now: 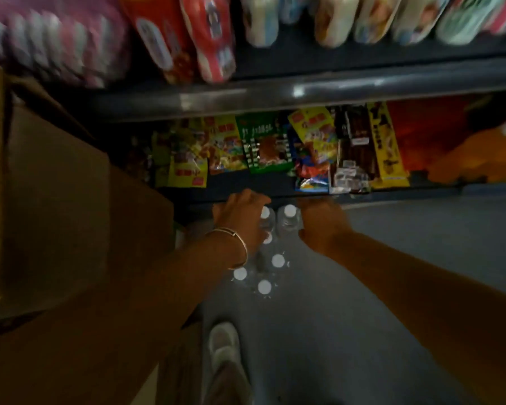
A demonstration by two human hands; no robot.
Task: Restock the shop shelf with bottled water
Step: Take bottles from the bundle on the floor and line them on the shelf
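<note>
Several clear water bottles with white caps stand on the grey floor below me; loose caps show at one bottle (278, 260) and another bottle (264, 287). My left hand (240, 217), with a bangle on the wrist, is closed around a bottle (265, 219) at the far end of the group. My right hand (322, 226) is closed against the neighbouring bottle (288, 219). Both hands sit just in front of the bottom shelf edge (392, 197). The bottle bodies are mostly hidden by my hands and the dim light.
Snack packets (263, 147) fill the low shelf behind the bottles. Bags and packs (211, 39) crowd the upper shelf. Large cardboard boxes (56, 200) stand at the left. My shoe (224, 343) is on the floor near the bottles.
</note>
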